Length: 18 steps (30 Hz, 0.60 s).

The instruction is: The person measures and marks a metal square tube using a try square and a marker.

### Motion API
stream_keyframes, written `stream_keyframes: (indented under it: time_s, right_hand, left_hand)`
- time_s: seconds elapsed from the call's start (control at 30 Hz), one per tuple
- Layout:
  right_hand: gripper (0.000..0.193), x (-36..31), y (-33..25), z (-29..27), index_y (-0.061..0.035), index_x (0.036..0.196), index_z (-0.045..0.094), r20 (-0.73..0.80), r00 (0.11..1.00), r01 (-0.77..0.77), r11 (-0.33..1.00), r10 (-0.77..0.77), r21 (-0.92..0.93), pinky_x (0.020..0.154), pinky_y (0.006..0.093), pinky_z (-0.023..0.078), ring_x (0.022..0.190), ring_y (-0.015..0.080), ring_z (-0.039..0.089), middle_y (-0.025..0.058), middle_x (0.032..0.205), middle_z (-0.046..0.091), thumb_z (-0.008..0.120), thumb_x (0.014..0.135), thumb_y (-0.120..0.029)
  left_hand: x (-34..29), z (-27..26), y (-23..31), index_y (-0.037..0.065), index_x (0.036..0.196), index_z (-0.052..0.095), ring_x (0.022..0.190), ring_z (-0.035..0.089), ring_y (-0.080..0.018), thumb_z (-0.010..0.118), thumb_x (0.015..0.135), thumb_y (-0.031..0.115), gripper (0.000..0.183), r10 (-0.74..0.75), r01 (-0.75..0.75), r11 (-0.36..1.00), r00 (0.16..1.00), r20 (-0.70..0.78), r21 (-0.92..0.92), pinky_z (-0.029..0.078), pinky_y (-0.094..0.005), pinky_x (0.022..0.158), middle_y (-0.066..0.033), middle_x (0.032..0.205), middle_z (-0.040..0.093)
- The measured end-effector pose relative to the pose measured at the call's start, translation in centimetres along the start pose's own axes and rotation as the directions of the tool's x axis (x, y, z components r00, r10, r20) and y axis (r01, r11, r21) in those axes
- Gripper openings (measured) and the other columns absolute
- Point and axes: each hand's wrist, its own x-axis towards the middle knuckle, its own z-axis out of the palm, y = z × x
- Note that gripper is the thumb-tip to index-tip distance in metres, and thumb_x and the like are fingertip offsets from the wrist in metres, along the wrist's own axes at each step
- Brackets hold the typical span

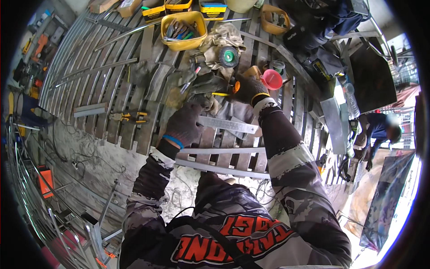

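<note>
My left hand [186,122], in a dark glove with a blue cuff, is closed round the left end of a flat steel ruler [230,124]. The ruler points right, over grey cloth and the slatted bench. Farther right, my right hand [251,91], gloved with a yellow cuff, has its fingers curled at a small orange item [236,87], mostly covered by the glove. A short yellow strip [220,94] lies between the hands. Beside the right hand is a pink-red round cup [272,79]. A red-and-white marker [190,80] rests on grey rags beyond the left hand.
Yellow-handled pliers [130,117] lie left on the slatted bench [145,134]. A yellow tub of tools [183,31] and a green-centred wheel [229,56] stand farther back. Metal bars [224,169] run along the near edge. Another person [380,134] bends over at the right.
</note>
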Motion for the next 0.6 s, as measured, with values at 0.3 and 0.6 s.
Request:
stream_keyframes:
  time_s: [0.3,0.6]
  right_hand:
    - [0.07,0.0,4.6,-2.0,-0.0118,0.136,0.065,-0.057,0.981,0.189,0.848,-0.185,0.496,0.095,0.0398,0.058,0.112,0.0272,0.069,0.0109,0.124,0.066,0.095,0.075,-0.028]
    - [0.089,-1.6,5.1,-1.5,-0.0178,0.157,0.043,0.004,0.986,0.0,0.025,-0.164,1.0,0.091,0.0412,0.063,0.112,0.0228,0.067,0.0062,0.121,0.066,0.091,0.082,-0.008]
  left_hand:
    - [1.4,0.1,-1.1,0.005,0.108,0.064,0.108,0.065,-0.0437,0.079,0.075,0.021,0.039,0.044,-0.033,0.982,0.998,0.053,-0.187,0.055,-0.0521,0.09,-0.0219,0.113,0.066]
    - [2.4,1.1,-2.0,0.004,0.099,0.064,0.108,0.06,-0.0431,0.075,0.072,0.02,0.033,0.071,-0.058,0.98,0.996,0.061,-0.193,0.051,-0.0501,0.096,-0.0206,0.107,0.063]
